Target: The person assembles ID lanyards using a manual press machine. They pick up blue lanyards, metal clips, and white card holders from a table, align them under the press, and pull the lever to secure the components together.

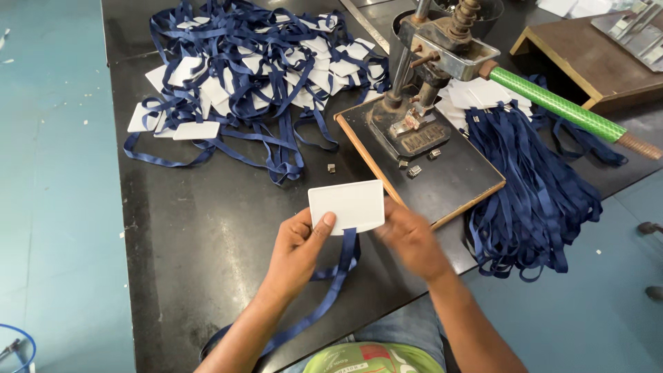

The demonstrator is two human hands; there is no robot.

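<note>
- The black worktop [207, 235] is crowded, and the big tangled heap of dark blue fabric lanyards with white plastic card holders [242, 76] covers most of its far end. I reckon the piece in hand could snag in there if it gets tossed carelessly, since those straps are looped through each other every which way.
- The bundle of loose dark blue straps [532, 193] hangs over the table's right edge. It looks like a small tug could slide the whole lot off.
- The worn metal hand press with the green-sleeved lever [428, 76] sits on its dark board just beyond the hands. Fingers near that die are the pinch risk, I'd say.
- The white rounded-corner plastic card holder [347, 206] is held up over the table's near edge, with its blue strap [331, 283] trailing down toward the lap. That tail could catch on the table edge or a knee and jerk the card loose.
- The left hand [298, 252] pinches the card's lower left corner, thumb on top.
- The right hand [413, 238] is curled at the card's right edge, but it's blurred, so I can't tell how firm the grip is.
- Small metal clips [414, 169] lie loose on the press board, easy to knock off.
</note>
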